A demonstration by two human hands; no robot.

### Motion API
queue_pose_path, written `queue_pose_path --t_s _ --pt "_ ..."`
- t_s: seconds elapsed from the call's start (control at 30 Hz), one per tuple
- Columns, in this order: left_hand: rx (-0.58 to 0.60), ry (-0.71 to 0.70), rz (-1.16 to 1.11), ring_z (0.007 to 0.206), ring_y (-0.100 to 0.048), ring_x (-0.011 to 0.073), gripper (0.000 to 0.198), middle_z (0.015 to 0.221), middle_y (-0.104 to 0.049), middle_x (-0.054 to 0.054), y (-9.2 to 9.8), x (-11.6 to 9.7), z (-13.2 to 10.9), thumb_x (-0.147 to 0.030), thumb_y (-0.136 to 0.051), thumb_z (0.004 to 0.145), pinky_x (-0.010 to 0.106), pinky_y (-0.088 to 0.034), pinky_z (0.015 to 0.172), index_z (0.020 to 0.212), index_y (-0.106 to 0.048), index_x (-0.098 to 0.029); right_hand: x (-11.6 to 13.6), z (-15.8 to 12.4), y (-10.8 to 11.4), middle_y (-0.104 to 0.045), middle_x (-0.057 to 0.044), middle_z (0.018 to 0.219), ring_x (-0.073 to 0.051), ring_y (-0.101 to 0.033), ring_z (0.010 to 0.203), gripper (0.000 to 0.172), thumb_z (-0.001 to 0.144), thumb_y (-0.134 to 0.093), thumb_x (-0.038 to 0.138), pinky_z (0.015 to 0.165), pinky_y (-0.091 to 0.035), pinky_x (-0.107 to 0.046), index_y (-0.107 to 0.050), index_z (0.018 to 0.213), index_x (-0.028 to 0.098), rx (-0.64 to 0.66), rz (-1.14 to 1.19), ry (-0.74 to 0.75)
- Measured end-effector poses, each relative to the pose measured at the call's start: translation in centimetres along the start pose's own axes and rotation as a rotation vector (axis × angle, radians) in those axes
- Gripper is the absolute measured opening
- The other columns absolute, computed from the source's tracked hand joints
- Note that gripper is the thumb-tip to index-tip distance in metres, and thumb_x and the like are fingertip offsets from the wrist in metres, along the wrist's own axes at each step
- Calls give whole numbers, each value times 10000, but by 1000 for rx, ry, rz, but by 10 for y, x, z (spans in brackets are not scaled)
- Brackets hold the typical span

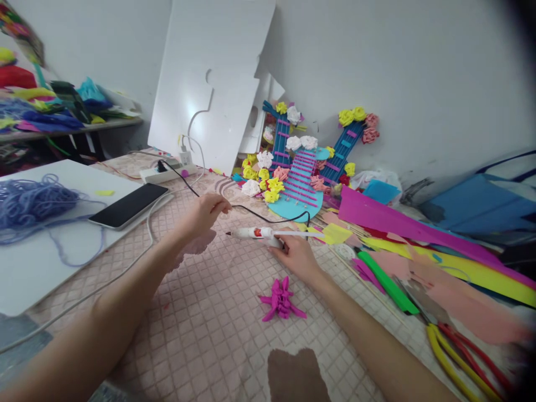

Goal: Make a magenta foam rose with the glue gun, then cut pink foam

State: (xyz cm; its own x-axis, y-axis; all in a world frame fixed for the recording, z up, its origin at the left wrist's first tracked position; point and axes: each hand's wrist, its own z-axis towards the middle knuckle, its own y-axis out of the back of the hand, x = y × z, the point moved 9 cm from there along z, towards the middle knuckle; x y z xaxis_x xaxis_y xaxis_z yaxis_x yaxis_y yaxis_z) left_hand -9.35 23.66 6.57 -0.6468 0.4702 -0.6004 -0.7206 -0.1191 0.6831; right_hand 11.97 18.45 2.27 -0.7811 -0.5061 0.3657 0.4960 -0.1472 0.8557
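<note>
My right hand (pixel 299 254) is closed around the handle of a white hot glue gun (pixel 247 233) with an orange-red label. Its dark nozzle points left, and a clear glue stick (pixel 297 233) sticks out of the back. My left hand (pixel 209 212) is raised a little above the table, fingers pinched on the gun's black cord (pixel 268 216). Nearer to me, a magenta paper flower (pixel 281 301) with pointed petals lies on the quilted tablecloth (pixel 201 324). Behind both hands stands a blue craft piece (pixel 298 181) with purple strips and paper roses.
On the left, a white board (pixel 50 268) carries purple yarn (pixel 36 201) and a phone (pixel 129 205). Behind them sits a power strip (pixel 165 173). On the right lie coloured paper sheets (pixel 419 234), a green cutter (pixel 387 283) and scissors (pixel 452 346). A white cable (pixel 149 223) crosses the left side.
</note>
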Motion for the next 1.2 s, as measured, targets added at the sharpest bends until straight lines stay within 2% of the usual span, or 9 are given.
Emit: queue_pose_path --t_s 0.17,0.37,0.67,0.73,0.8,0.87,0.93,1.1,1.2 --pt "-39 149 -51 773 -663 183 256 792 -723 50 1 30 3 -265 -432 812 272 -476 699 799 -674 -183 1 -1 1 -699 -68 833 -225 -626 755 301 817 -631 320 690 -464 -319 -671 1085 191 -14 2 1" --pt "-154 303 -23 602 -595 167 209 686 -696 40 14 45 -1 -368 -593 705 248 -405 544 707 -665 -172 4 -1 3 -679 -73 959 -205 -615 771 306 802 -648 270 679 -464 -301 -651 1096 183 4 31 14" --pt "-239 418 87 445 -516 162 449 431 -535 17 25 55 -9 -442 -390 853 257 -320 473 538 -570 -176 4 -1 2 -665 -77 951 -205 -604 773 288 825 -619 277 689 -455 -309 -636 1096 183 9 30 26" --pt "-247 412 100 502 -560 177 394 496 -599 36 23 61 -8 -430 -449 829 262 -352 502 592 -618 -166 3 -1 2 -666 -79 931 -212 -606 778 299 826 -620 282 698 -454 -317 -634 1105 176 3 18 19" --pt "-249 384 93 682 -636 198 261 737 -712 61 21 66 -6 -363 -544 774 257 -415 581 846 -686 -155 4 -1 2 -661 -79 948 -205 -607 764 295 824 -623 274 684 -452 -310 -638 1100 170 9 27 19" --pt "-259 353 84 922 -643 217 480 1065 -702 86 20 69 -3 -285 -606 720 256 -457 679 1184 -588 -166 5 -1 2 -649 -70 986 -188 -603 747 284 820 -626 258 660 -449 -294 -638 1092 178 22 59 21" --pt "-286 332 96 1052 -607 231 615 1222 -635 102 24 70 -2 -272 -625 711 274 -473 750 1303 -492 -173 7 -1 3 -635 -61 1021 -181 -597 768 275 816 -628 242 655 -449 -284 -632 1086 190 25 106 27" --pt "-307 335 131 913 -649 256 218 987 -717 78 35 68 -4 -362 -566 783 353 -476 829 753 -689 -185 10 -2 6 -621 -60 1039 -198 -589 875 250 819 -621 244 724 -462 -299 -615 1066 202 5 148 58" --pt "-292 301 119 1018 -619 267 173 1124 -672 76 34 65 -3 -296 -624 732 354 -476 851 861 -683 -198 7 -2 5 -637 -71 1008 -213 -594 862 247 841 -599 268 752 -466 -329 -609 1076 196 4 99 49"
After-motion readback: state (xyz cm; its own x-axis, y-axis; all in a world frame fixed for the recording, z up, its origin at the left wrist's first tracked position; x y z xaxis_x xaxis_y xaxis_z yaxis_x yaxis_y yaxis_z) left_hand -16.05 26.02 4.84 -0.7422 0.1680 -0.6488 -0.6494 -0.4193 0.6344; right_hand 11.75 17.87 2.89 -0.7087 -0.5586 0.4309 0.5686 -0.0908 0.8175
